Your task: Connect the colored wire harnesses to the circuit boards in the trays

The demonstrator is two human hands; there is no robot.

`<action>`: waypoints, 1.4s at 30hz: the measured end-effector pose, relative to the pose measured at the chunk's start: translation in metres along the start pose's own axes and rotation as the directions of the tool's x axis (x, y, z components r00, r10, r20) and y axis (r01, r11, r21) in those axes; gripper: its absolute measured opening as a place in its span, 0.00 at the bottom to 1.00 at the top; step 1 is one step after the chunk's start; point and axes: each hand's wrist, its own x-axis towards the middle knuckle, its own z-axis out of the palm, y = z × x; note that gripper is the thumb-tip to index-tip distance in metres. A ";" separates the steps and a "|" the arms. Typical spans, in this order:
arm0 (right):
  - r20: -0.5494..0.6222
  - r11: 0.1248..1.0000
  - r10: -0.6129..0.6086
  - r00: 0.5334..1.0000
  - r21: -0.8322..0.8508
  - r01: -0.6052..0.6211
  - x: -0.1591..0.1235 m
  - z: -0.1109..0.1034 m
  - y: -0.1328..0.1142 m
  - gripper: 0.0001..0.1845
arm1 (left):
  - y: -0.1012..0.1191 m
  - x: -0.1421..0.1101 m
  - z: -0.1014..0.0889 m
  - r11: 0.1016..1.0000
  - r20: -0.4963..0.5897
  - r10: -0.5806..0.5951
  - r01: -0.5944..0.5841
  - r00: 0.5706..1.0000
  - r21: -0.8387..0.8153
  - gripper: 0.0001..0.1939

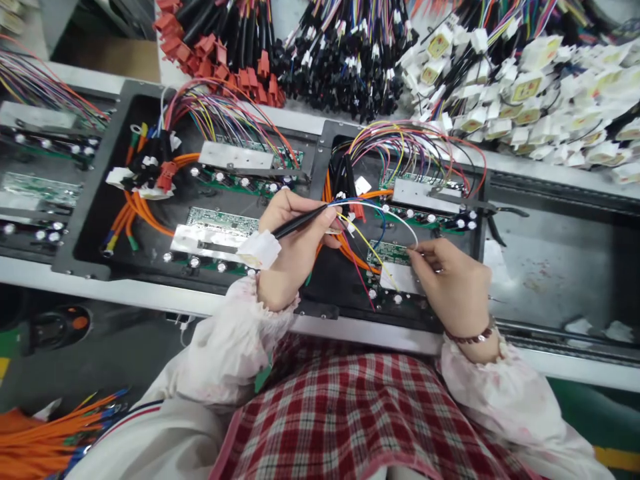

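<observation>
Left hand (295, 250): its fingers (327, 233) curl shut around a slim black tool (300, 222), with a white plastic connector (260, 250) against the hand's near side.
Right hand (450, 287): its fingers (417, 257) pinch a thin white wire (413, 232), part of a loose loop of coloured wires (375, 230).
Wires: spread apart, just above a green circuit board (390, 252) inside a black metal fixture (330, 130) on a white desk (150, 297).
Rest: red-connector cable bundles (220, 60), white-connector cable bundles (515, 93) and black-handled pliers (495, 217) lie beyond.

White assembly bench (150, 297), black fixture trays (93, 173), piled wire harnesses (345, 67) (red, black and white connectors)
</observation>
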 end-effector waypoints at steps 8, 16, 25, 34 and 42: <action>0.010 1.000 0.027 1.000 -0.004 -0.027 0.001 -0.004 -0.004 0.09 | -0.001 0.000 0.001 0.999 -0.001 -0.012 0.012 1.000 0.031 0.15; 0.035 0.999 0.009 0.999 -0.038 -0.008 0.002 -0.002 -0.001 0.07 | -0.002 0.000 -0.001 0.996 0.000 0.002 -0.002 1.000 0.087 0.17; 0.155 0.979 -0.201 0.967 -0.002 0.204 -0.006 -0.017 -0.035 0.07 | -0.002 0.000 0.000 0.997 0.000 0.032 -0.032 0.999 0.066 0.16; 0.082 0.986 -0.166 0.983 0.041 0.163 0.005 0.001 -0.039 0.05 | 0.002 -0.002 0.000 0.997 0.006 -0.004 0.004 1.000 0.076 0.13; 0.090 0.989 -0.120 0.989 0.098 0.111 0.004 0.006 -0.035 0.04 | 0.001 -0.001 0.000 0.999 0.028 -0.018 0.019 0.999 -0.036 0.14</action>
